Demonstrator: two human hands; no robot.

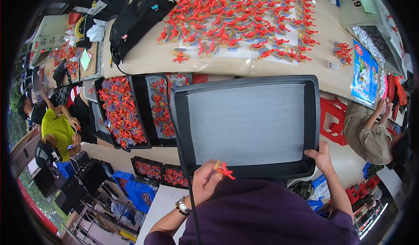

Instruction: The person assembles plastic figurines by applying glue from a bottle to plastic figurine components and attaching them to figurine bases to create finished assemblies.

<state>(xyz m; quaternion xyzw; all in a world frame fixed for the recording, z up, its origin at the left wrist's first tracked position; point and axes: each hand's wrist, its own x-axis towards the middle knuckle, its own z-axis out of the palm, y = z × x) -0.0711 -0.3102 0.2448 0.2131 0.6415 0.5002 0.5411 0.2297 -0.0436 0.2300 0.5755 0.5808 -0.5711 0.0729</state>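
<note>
My left hand point(205, 181) pinches a small red and gold toy figure point(224, 170) at the near edge of a large black tray point(311, 114) lined with a white sheet. My right hand point(321, 155) grips that tray's near right corner and holds it up in front of me. Beyond the tray, a brown table point(148, 53) carries several red and gold figures point(240, 18) laid out on a clear sheet. A wristwatch sits on my left wrist.
Black trays point(122, 112) filled with red figures lie to the left. A black bag point(137, 20) rests on the table. One seated person in a yellow-green top point(56, 129) is at left, another in khaki point(371, 133) at right beside a red stool point(334, 118). Blue crates point(135, 190) stand below.
</note>
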